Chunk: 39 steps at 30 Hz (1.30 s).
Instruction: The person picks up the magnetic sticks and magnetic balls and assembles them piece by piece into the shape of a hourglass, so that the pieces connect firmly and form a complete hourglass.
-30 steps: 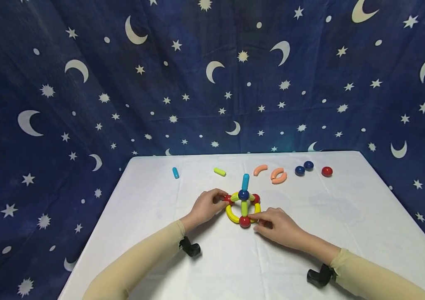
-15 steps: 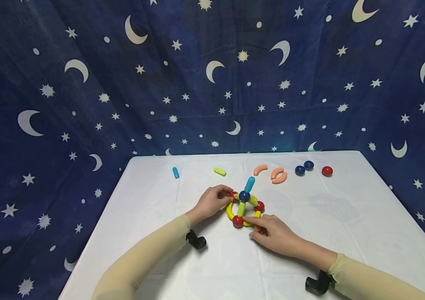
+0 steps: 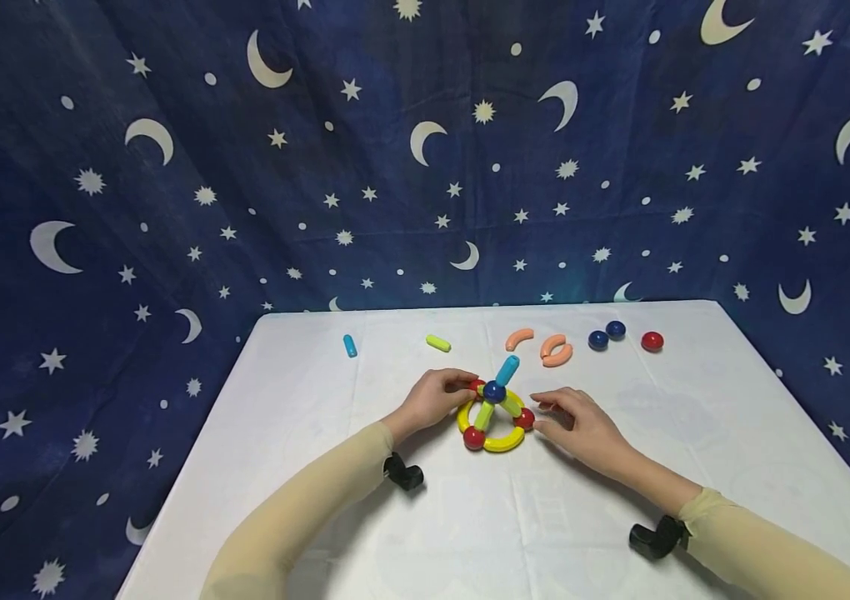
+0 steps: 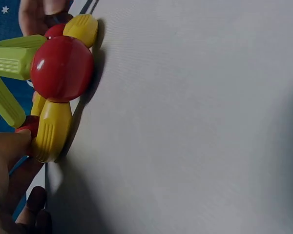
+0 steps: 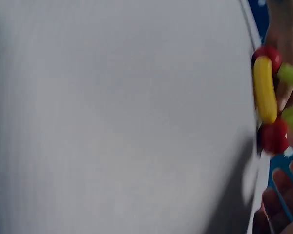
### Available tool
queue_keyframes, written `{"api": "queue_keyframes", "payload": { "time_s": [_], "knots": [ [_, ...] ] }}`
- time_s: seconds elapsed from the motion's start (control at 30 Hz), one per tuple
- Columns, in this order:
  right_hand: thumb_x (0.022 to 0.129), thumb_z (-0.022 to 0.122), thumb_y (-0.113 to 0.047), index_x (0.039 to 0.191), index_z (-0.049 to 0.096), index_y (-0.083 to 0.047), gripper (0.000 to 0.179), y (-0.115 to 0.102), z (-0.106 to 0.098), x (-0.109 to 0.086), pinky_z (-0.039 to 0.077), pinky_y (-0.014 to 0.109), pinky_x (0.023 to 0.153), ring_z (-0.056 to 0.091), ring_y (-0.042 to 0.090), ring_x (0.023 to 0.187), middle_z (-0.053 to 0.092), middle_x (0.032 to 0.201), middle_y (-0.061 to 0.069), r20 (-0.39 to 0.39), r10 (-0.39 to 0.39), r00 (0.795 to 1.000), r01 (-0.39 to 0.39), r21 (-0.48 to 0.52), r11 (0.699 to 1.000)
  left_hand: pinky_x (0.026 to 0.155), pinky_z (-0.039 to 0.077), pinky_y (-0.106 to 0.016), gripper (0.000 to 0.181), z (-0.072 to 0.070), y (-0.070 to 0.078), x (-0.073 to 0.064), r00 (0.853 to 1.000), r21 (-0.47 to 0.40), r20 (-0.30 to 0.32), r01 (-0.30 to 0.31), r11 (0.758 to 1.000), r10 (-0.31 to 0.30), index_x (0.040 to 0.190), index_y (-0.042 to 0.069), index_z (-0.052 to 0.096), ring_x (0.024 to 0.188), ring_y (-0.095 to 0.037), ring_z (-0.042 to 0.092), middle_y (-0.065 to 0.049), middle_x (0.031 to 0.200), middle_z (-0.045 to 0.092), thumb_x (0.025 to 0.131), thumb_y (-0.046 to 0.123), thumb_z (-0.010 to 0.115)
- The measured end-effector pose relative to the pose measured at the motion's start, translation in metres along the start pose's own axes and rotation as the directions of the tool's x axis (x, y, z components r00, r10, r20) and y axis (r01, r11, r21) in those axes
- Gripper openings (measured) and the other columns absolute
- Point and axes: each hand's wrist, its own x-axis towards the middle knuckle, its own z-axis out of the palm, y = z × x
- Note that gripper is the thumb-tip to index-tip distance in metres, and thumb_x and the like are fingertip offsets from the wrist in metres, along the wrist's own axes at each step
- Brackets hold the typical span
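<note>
A ball-and-stick toy stands on the white table. Its ring of yellow curved sticks (image 3: 503, 442) is joined by red balls, with the front one (image 3: 473, 438) nearest me. Green sticks (image 3: 484, 415) slope up from these to a dark blue ball (image 3: 495, 392), and a light blue stick (image 3: 507, 371) leans up and right from it. My left hand (image 3: 434, 400) pinches the back-left red ball (image 4: 28, 126) between thumb and fingers. Beside the right-hand red ball (image 3: 524, 419), my right hand (image 3: 581, 427) lies with fingers spread loosely, thumb tip right at the ball.
Along the back of the table (image 3: 395, 533) lie a loose blue stick (image 3: 350, 346), a green stick (image 3: 438, 342) and several orange curved sticks (image 3: 519, 339). Farther right are two dark blue balls (image 3: 598, 340) and a red ball (image 3: 652, 342). A starry cloth (image 3: 395, 167) hangs behind.
The toy has turned clockwise as seen from above, its light blue stick now leaning right. My right hand has left the front red ball for the right-hand one; my left has shifted slightly right and back.
</note>
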Motion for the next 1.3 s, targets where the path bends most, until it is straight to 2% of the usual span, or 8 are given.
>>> {"api": "queue_keyframes", "payload": {
  "time_s": [0.17,0.53,0.63,0.73,0.83,0.97,1.13,1.3],
  "knots": [
    [0.088,0.082,-0.036,0.136,0.065,-0.019,0.053,0.014,-0.002,0.004,0.046,0.053,0.104,0.055,0.024,0.12,0.066,0.124,-0.003,0.107,0.016,0.994,-0.022,0.053,0.998,0.09,0.05,-0.027,0.034,0.003,0.004,0.005,0.998,0.023,0.037,-0.042,0.999,0.041,0.134,0.016,0.069,0.098,-0.009,0.061,0.003,0.123,0.071,0.101,0.022,0.067],
    [0.088,0.081,-0.041,0.125,0.072,-0.023,0.042,0.02,0.001,0.002,0.048,0.047,0.1,0.055,0.02,0.115,0.065,0.118,-0.007,0.167,0.053,0.984,-0.072,0.107,0.992,0.101,0.047,-0.032,0.037,0.002,0.004,0.01,0.994,0.035,0.102,-0.043,0.998,0.04,0.138,0.018,0.066,0.112,-0.01,0.06,0.003,0.13,0.068,0.103,0.027,0.063],
    [0.088,0.081,-0.04,0.125,0.072,-0.023,0.041,0.02,0.0,0.002,0.048,0.048,0.101,0.055,0.021,0.115,0.065,0.118,-0.006,0.172,0.05,0.984,-0.073,0.134,0.988,0.101,0.048,-0.035,0.033,-0.008,0.0,0.008,0.999,0.03,0.034,-0.004,1.0,0.003,0.133,0.016,0.07,0.113,-0.014,0.063,0.002,0.128,0.069,0.103,0.029,0.062],
    [0.088,0.081,-0.041,0.125,0.072,-0.024,0.041,0.022,-0.001,0.003,0.047,0.048,0.101,0.055,0.021,0.116,0.066,0.118,-0.006,0.186,0.056,0.981,-0.086,0.16,0.983,0.098,0.05,-0.038,0.028,-0.027,-0.01,0.008,0.992,0.052,-0.111,0.06,0.997,-0.054,0.124,0.016,0.074,0.111,-0.018,0.065,0.0,0.122,0.071,0.103,0.031,0.062],
    [0.089,0.08,-0.043,0.125,0.072,-0.025,0.041,0.025,-0.002,0.004,0.046,0.048,0.101,0.055,0.02,0.116,0.066,0.118,-0.006,0.2,0.062,0.978,-0.099,0.18,0.979,0.094,0.051,-0.042,0.028,-0.053,-0.027,0.007,0.96,0.07,-0.255,0.136,0.988,-0.114,0.12,0.015,0.075,0.108,-0.022,0.066,-0.003,0.118,0.073,0.103,0.032,0.061],
    [0.089,0.08,-0.043,0.125,0.073,-0.025,0.041,0.027,-0.002,0.005,0.045,0.049,0.102,0.055,0.021,0.117,0.066,0.118,-0.006,0.206,0.062,0.977,-0.103,0.196,0.975,0.096,0.048,-0.046,0.031,-0.089,-0.05,-0.001,0.906,0.089,-0.37,0.255,0.963,-0.206,0.123,0.013,0.073,0.111,-0.028,0.063,-0.006,0.12,0.072,0.103,0.031,0.059],
    [0.089,0.079,-0.044,0.125,0.073,-0.025,0.041,0.027,-0.003,0.007,0.044,0.05,0.103,0.055,0.022,0.118,0.066,0.118,-0.006,0.217,0.067,0.974,-0.113,0.206,0.972,0.097,0.043,-0.051,0.035,-0.122,-0.069,-0.013,0.835,0.091,-0.453,0.392,0.915,-0.313,0.128,0.011,0.07,0.115,-0.036,0.056,-0.011,0.124,0.068,0.103,0.031,0.057],
    [0.089,0.079,-0.044,0.125,0.073,-0.025,0.041,0.024,-0.003,0.01,0.045,0.049,0.103,0.055,0.022,0.119,0.066,0.118,-0.005,0.23,0.068,0.971,-0.119,0.218,0.969,0.098,0.042,-0.054,0.043,-0.139,-0.079,-0.017,0.791,0.092,-0.472,0.483,0.871,-0.389,0.134,0.008,0.064,0.116,-0.039,0.055,-0.014,0.128,0.066,0.103,0.036,0.055]
  ]
}}
